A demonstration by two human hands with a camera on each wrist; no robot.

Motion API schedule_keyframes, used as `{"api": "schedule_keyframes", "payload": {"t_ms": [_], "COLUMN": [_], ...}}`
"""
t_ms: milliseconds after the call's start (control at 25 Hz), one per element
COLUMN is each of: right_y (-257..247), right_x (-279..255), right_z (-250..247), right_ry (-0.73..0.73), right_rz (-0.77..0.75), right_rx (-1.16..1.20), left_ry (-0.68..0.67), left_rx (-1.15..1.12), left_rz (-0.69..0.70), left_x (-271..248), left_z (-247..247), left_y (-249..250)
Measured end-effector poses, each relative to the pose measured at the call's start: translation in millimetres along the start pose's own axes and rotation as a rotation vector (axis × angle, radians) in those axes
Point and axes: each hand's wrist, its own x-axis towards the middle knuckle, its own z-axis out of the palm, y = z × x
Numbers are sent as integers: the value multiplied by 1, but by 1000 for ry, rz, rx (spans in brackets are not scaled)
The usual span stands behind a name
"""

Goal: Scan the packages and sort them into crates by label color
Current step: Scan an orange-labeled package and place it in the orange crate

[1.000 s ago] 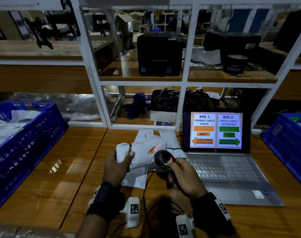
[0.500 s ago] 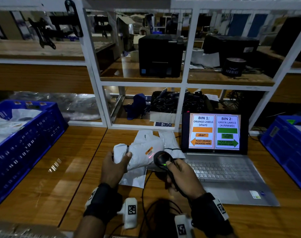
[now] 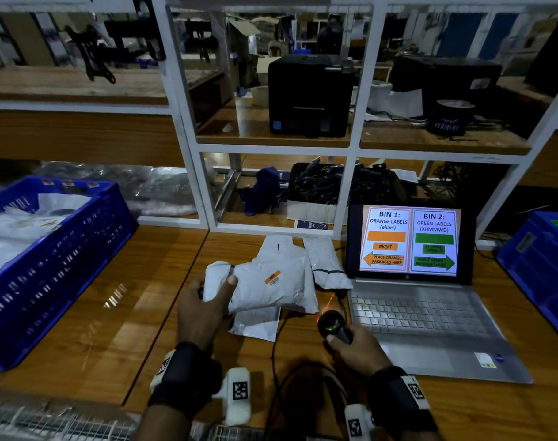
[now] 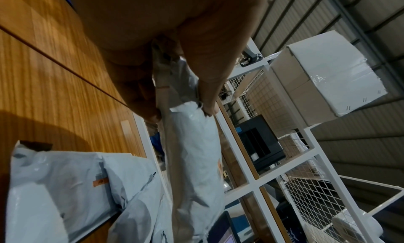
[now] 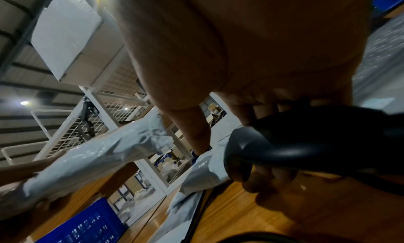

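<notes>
Left hand [image 3: 204, 310] grips the orange-label pkg [image 3: 264, 289] mid-table, right hand [image 3: 358, 350] holds the scanner [image 3: 333, 326], some pkgs already in the left crate [image 3: 64, 249], w/ a few more still on the table [image 3: 80, 329].

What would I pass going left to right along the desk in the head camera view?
Left blue crate → left hand → white package with orange label → barcode scanner in the right hand → laptop → right blue crate.
</notes>
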Motion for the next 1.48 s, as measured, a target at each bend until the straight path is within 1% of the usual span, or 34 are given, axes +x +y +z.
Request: {"api": "schedule_keyframes", "payload": {"t_ms": [80, 160, 240, 280, 320, 360, 440, 480, 560, 680, 760, 880, 960, 1040, 1080, 1120, 1200, 1320, 1480], "right_y": [-4, -15, -35, -51, -70, -90, -133, -155, -195, -256, -299, -359, -396, -437, -447, -468, -500, -544, -588], "right_x": [-4, -10, -15, -19, -23, -29, -41, -46, -52, -52, -51, -47, -38, -22, -17, -9, 9, 42, 96], "right_z": [-4, -9, -11, -10, -8, -4, 11, 24, 56, 116, 155, 218, 253, 293, 302, 321, 353, 391, 419], "right_ry": [20, 141, 267, 295, 298, 277, 176, 102, -1, -38, -40, -15, -8, 5, 13, 6, -9, -25, 31], "right_rz": [19, 13, -51, -103, -166, -232, -370, -431, -565, -775, -841, -861, -863, -856, -844, -836, -824, -764, -706], "right_rx": [-8, -112, -245, -240, -184, -105, 55, 99, 110, 108, 103, 70, 92, 111, 121, 118, 86, 32, -58], "left_ry": [53, 87, 105, 111, 113, 117, 123, 125, 110, 111, 108, 118, 97, 97, 100, 116, 139, 144, 124], "left_rx": [-24, -43, -56, -52, -45, -34, -8, 7, 25, 48, 89, 124, 168, 234, 285, 326, 389, 452, 559], "left_rz": [-7, -7, -1, 0, 8, 18, 44, 58, 85, 107, 112, 140, 158, 177, 187, 193, 195, 185, 213], "left_x": [3, 5, 7, 9, 12, 16, 27, 33, 47, 78, 102, 151, 191, 241, 259, 286, 331, 394, 455], "left_z": [-8, -17, -29, -38, -46, -55, -80, -96, -127, -180, -219, -289, -331, -377, -387, -408, -436, -463, -473], "left_y": [3, 7, 14, 19, 25, 30, 41, 46, 60, 83, 99, 121, 133, 141, 142, 143, 141, 140, 133]}}
